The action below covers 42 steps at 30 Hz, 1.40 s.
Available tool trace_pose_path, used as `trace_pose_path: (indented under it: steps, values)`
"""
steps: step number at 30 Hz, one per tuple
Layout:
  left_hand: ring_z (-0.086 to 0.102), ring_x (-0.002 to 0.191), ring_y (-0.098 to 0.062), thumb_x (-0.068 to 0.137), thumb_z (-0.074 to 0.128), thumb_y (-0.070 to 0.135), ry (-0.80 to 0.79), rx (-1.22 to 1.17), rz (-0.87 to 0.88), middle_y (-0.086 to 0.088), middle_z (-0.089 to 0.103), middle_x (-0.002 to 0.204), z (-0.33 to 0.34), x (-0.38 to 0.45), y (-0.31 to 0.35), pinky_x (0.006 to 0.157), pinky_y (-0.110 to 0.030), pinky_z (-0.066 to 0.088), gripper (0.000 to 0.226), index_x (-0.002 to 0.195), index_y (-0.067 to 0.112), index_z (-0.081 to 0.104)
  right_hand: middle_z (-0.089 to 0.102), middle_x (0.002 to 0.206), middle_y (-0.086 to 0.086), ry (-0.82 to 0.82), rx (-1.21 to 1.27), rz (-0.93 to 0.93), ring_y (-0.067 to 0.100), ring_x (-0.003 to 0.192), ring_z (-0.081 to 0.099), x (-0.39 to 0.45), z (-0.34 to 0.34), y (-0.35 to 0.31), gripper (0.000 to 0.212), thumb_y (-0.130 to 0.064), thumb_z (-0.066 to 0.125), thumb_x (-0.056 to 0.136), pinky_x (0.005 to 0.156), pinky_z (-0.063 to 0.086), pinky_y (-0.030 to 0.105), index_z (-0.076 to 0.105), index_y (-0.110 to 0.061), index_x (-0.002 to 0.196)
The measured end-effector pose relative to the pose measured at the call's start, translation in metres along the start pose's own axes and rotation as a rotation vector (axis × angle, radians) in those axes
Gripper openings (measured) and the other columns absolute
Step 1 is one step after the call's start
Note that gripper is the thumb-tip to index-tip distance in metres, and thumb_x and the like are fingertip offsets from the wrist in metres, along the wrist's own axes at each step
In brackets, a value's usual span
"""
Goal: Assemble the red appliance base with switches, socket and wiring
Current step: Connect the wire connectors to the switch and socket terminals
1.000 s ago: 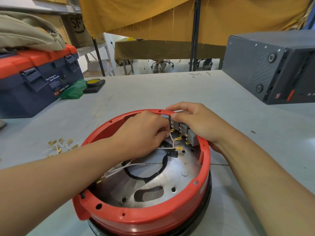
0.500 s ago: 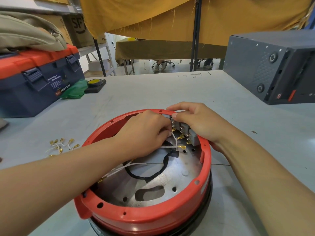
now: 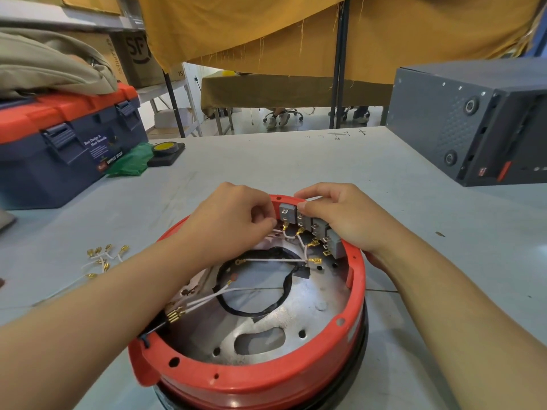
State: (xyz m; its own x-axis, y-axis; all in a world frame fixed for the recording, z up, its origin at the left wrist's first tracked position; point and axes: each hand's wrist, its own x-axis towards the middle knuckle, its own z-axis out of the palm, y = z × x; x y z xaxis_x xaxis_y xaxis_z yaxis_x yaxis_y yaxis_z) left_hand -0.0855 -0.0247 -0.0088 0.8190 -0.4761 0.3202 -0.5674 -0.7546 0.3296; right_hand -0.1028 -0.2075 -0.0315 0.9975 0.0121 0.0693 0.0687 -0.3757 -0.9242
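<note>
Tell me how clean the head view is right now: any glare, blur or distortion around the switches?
Head view: wide-angle bending curves the grey table edge and stretches both forearms; a bright glare patch sits on the silver metal plate inside the red round plastic base; the grey switch blocks and brass terminals are sharp; the left hand hides where its white wire starts.

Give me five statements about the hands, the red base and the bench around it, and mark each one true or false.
1. The right hand rests on the grey switches at the far rim of the red base. True.
2. The left hand lies flat on the table. False: it pinches a white wire by the switches.
3. Loose brass-tipped wires lie on the table left of the base. True.
4. The toolbox has a green lid. False: the lid is red.
5. A black cable loop lies inside the base. True.
</note>
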Motion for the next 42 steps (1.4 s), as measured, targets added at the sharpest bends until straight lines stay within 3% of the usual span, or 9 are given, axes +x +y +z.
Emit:
trace_pose_path:
  steps: [4,7,11,16,27,42]
  values:
    - [0.056,0.063,0.000,0.080,0.064,0.018,0.003,-0.003,-0.055,0.015,0.059,0.060,0.000,0.002,-0.002,0.058,-0.007,0.040,0.011,0.076,0.024,0.072,0.071,0.101,0.000,-0.006,0.001,0.008,0.021,0.097,0.066,-0.001,0.000,-0.001,0.015,-0.027,0.063,0.087,0.096,0.049,0.045,0.070,-0.028,0.100]
    - [0.056,0.061,0.003,0.078,0.069,0.020,-0.072,-0.012,-0.033,0.014,0.063,0.061,0.003,0.002,-0.001,0.057,-0.003,0.037,0.008,0.075,0.025,0.074,0.072,0.100,0.000,-0.006,0.003,0.009,0.020,0.095,0.067,-0.001,-0.001,-0.001,0.016,-0.025,0.063,0.087,0.096,0.049,0.045,0.070,-0.026,0.101]
    - [0.058,0.068,-0.004,0.080,0.069,0.024,-0.113,0.004,0.000,0.008,0.069,0.075,0.007,0.004,-0.002,0.066,-0.018,0.044,0.007,0.076,0.027,0.073,0.072,0.100,0.000,-0.005,0.006,0.012,0.020,0.095,0.067,-0.002,-0.001,-0.001,0.019,-0.025,0.063,0.087,0.096,0.049,0.045,0.070,-0.024,0.104]
    - [0.058,0.067,-0.007,0.082,0.065,0.023,-0.088,0.043,0.041,0.005,0.069,0.072,0.009,0.004,-0.002,0.065,-0.026,0.047,0.009,0.078,0.024,0.073,0.072,0.100,0.000,-0.001,0.019,0.016,0.019,0.095,0.067,-0.002,0.000,-0.001,0.018,-0.024,0.063,0.087,0.096,0.049,0.045,0.071,-0.024,0.103]
    - [0.057,0.066,-0.010,0.083,0.062,0.023,-0.059,0.081,0.026,0.005,0.066,0.070,0.011,0.003,0.000,0.065,-0.033,0.050,0.011,0.079,0.022,0.073,0.074,0.092,0.002,-0.009,0.044,0.018,0.017,0.086,0.070,-0.003,-0.001,-0.001,0.012,-0.021,0.063,0.087,0.092,0.052,0.043,0.071,-0.022,0.097]
    - [0.059,0.070,-0.010,0.081,0.065,0.024,-0.062,0.049,0.024,0.007,0.067,0.072,0.005,0.003,0.002,0.070,-0.036,0.052,0.008,0.079,0.024,0.072,0.072,0.098,0.001,-0.004,0.025,0.016,0.021,0.094,0.068,-0.001,-0.001,-0.001,0.013,-0.025,0.063,0.086,0.095,0.050,0.046,0.071,-0.025,0.097]
